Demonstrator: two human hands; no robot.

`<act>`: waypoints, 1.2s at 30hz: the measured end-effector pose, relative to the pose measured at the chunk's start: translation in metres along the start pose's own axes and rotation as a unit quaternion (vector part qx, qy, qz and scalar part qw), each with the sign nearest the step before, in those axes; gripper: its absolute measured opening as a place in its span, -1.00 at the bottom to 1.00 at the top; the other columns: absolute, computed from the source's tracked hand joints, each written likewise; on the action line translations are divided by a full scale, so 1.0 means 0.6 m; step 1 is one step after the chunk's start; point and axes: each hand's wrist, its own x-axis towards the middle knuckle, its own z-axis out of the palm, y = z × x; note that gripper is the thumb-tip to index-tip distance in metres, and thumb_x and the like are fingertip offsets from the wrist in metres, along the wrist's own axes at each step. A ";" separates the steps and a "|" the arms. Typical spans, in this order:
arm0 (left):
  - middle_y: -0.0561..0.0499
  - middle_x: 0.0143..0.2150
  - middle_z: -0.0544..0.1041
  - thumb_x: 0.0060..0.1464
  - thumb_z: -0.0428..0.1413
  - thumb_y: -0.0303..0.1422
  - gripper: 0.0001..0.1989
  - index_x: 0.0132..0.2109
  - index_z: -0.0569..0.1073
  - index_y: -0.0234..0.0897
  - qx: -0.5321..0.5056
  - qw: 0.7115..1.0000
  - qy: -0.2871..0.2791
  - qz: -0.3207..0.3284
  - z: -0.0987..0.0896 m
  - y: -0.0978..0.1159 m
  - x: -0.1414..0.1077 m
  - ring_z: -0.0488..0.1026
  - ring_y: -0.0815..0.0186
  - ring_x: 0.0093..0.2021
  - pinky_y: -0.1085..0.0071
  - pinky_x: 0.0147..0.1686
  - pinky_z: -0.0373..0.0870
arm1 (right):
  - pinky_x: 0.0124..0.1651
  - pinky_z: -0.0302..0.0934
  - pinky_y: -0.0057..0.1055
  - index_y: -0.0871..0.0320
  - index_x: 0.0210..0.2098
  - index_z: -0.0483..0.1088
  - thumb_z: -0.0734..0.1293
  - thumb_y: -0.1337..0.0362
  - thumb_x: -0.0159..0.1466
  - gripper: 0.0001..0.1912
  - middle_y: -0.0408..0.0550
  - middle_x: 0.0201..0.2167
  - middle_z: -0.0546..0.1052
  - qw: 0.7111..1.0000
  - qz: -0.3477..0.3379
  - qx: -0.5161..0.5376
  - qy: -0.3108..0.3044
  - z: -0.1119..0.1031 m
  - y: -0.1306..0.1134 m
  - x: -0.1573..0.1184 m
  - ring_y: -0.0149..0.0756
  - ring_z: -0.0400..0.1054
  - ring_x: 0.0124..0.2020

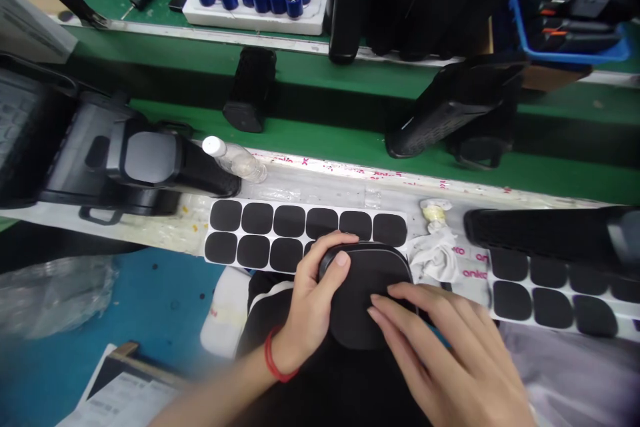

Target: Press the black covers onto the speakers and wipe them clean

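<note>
My left hand (313, 300), with a red cord on the wrist, grips the left edge of a black housing (363, 320) with a rounded-square face. Its thumb lies over the top left of that face, fingers curled round the side. My right hand (445, 340) reaches in from the right. Its fingers are extended, and the fingertips rest on or just above the face; contact is hard to make out. Just beyond the housing, a white sheet of black rounded-square stickers (255, 217) lies on the bench, partly hidden by the housing and my left hand.
A clear bottle with a white cap (214, 146) stands beside black housings (150, 157) at left. Crumpled white cloth (435, 255) and a second sticker sheet (553, 307) lie right. Blue cylinders (277, 0) and a blue bin (600, 57) occupy the green shelf.
</note>
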 end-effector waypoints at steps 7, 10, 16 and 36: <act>0.06 -0.02 0.57 0.28 0.08 -0.24 -0.80 -0.05 0.55 -0.13 -0.017 1.000 -0.001 -0.007 0.007 0.005 0.006 0.47 0.23 0.02 0.37 0.06 0.34 | -0.16 0.38 -0.23 0.36 -0.11 0.53 0.11 0.59 0.29 -0.61 0.13 -0.21 0.62 0.969 -0.142 -0.188 -0.076 -0.030 -0.018 0.045 -0.08 0.53 -0.22; 0.04 -0.04 0.57 0.27 0.07 -0.24 -0.79 -0.07 0.55 -0.15 0.008 1.000 0.012 -0.003 0.012 0.010 0.010 0.47 0.22 0.02 0.34 0.07 0.32 | -0.29 0.45 -0.30 0.38 -0.17 0.56 0.13 0.61 0.21 -0.61 0.15 -0.30 0.63 0.960 -0.167 -0.213 -0.072 -0.032 -0.021 0.062 -0.12 0.55 -0.32; -0.01 0.00 0.57 0.27 0.05 -0.24 -0.76 -0.06 0.55 -0.18 0.031 0.999 -0.002 0.011 0.022 0.009 0.012 0.44 0.15 0.05 0.23 0.12 0.26 | -0.44 0.48 -0.37 0.40 -0.25 0.57 0.16 0.66 0.09 -0.60 0.21 -0.37 0.63 0.940 -0.216 -0.236 -0.114 -0.037 -0.011 0.071 -0.13 0.56 -0.43; -0.03 0.00 0.57 0.24 0.07 -0.24 -0.77 -0.07 0.55 -0.17 0.002 1.000 0.017 0.018 0.033 0.007 0.032 0.43 0.13 0.08 0.18 0.17 0.24 | -0.26 0.53 -0.41 0.49 -0.08 0.48 0.06 0.65 0.33 -0.61 0.26 -0.17 0.63 0.962 -0.171 -0.200 -0.076 -0.042 0.021 0.055 -0.16 0.60 -0.22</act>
